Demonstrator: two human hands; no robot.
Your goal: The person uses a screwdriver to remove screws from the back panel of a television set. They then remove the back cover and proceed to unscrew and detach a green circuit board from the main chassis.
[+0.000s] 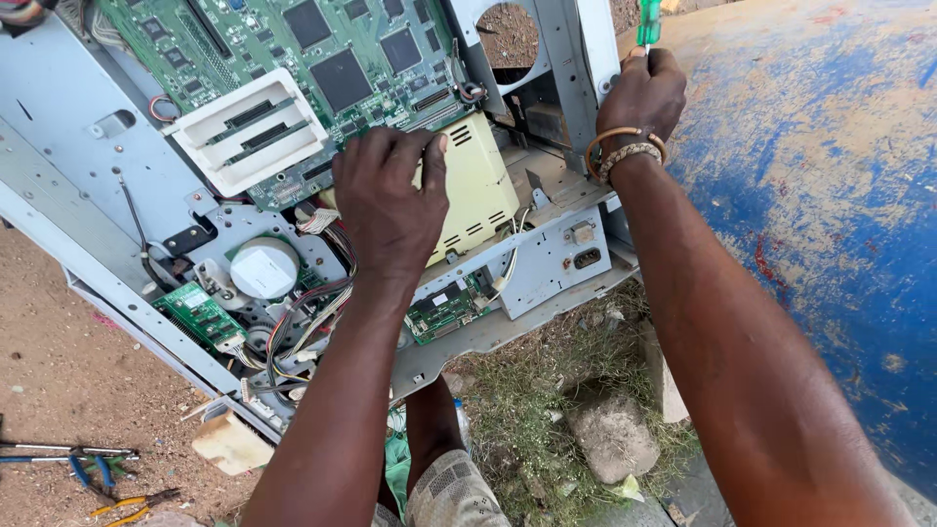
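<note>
Head view is showing an opened grey metal chassis (88,185) lying on dirt, the left hand (390,195) pressing flat on a cream vented box (480,185) beside a green circuit board (322,59), the right hand (644,98) gripping a green-handled screwdriver (649,21), tip hidden, handle cropped, with pliers (122,506) lying near left.

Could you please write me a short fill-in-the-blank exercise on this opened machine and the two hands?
1. The left hand rests flat on a pale ____ metal box.
2. The right hand grips a screwdriver whose handle is ____.
3. The large circuit board is ____.
4. Pliers lie on the ____.

Missing words: yellow; green; green; ground
</note>
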